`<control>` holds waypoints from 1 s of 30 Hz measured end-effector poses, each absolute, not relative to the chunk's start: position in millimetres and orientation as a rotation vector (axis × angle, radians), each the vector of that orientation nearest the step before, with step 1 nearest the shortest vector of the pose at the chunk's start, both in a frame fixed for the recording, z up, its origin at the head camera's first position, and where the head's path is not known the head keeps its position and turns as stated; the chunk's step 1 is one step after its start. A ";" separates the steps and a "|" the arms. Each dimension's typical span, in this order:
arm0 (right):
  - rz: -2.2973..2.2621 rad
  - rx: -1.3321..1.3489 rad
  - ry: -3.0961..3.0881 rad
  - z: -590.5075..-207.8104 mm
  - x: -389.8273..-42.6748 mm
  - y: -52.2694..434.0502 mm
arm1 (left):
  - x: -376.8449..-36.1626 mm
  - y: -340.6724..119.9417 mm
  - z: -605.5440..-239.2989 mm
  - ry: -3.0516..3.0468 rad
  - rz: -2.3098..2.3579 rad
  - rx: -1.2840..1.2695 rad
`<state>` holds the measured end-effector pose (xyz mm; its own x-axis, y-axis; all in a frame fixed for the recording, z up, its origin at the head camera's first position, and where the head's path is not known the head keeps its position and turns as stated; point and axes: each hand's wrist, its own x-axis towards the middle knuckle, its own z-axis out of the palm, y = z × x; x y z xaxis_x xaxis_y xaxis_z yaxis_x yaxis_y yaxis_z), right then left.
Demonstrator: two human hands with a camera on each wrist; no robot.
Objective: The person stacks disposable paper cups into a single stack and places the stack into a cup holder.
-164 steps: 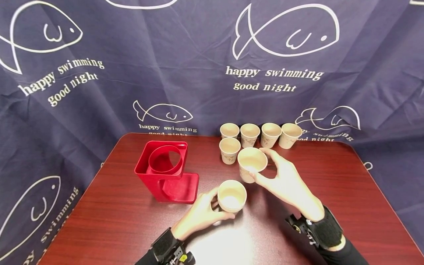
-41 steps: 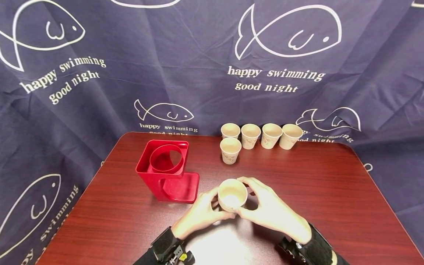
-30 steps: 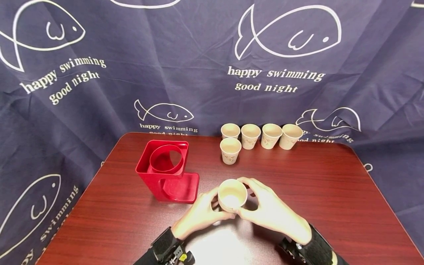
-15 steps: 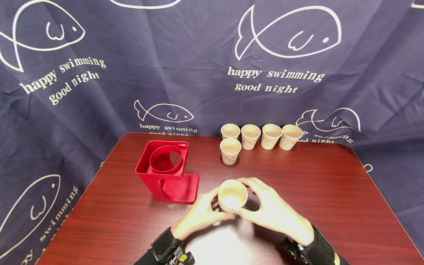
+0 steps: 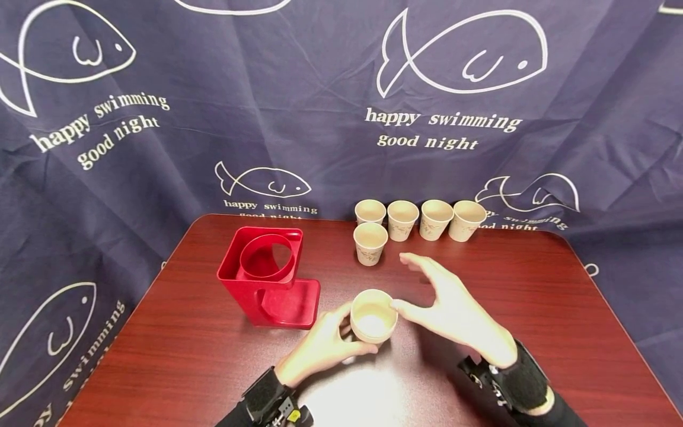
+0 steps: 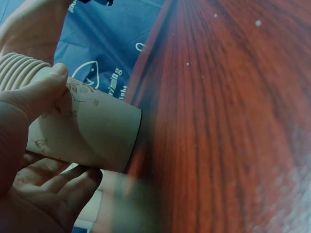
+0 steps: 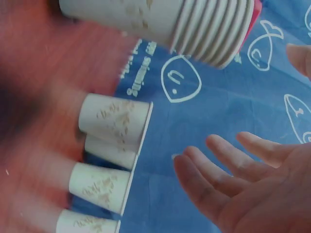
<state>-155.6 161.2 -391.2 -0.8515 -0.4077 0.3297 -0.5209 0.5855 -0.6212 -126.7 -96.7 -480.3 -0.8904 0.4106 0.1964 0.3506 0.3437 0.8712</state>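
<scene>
At centre front, a stack of nested paper cups (image 5: 373, 314), upright, mouth up; whether its base rests on the worktop (image 5: 507, 290) or floats just over it, can't tell. Left hand (image 5: 325, 347) grips it: fingers and thumb curled round the wall. Right hand (image 5: 456, 308) holds nothing; its fingers are released and spread, thumb beside the stack's rim, hand apart from the stack in the right wrist view. Step in hand, my read: gathering single cups into the stack, right hand between picks. Next move would call for the right hand to reach past the stack to the near single cup (image 5: 370, 244), take it without tipping its neighbours and seat it squarely in the top one, left hand keeping the stack steady. Further back, a row of four cups (image 5: 436, 220), upright; the leftmost is partly hidden by the near one. So roughly five left to nest, if that's the job. Red holder (image 5: 247, 299) sits left of the stack, unused. Markings: cups carry a printed floral sprig, no brand legible; holder shows no lettering. Cloth backdrop (image 5: 320, 118) repeats "happy swimming" / "good night" under fish outlines; the copy behind the right-hand cups is partly cut off.
</scene>
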 end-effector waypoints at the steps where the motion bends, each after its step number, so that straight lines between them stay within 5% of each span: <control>1: 1.115 0.769 -2.664 -390.1 -158.3 161.8 | -126.7 -96.9 -480.4 2.528 1.617 0.716; 30: 1.200 0.507 -2.801 -414.7 -244.0 148.1 | -124.7 -96.6 -480.2 2.476 1.637 0.630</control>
<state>-244.0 148.1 -414.7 -0.9449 -0.2767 0.1751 -0.3176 0.6448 -0.6953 -124.7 -96.6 -480.2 -0.9082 0.3957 0.1362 0.2802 0.3333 0.9002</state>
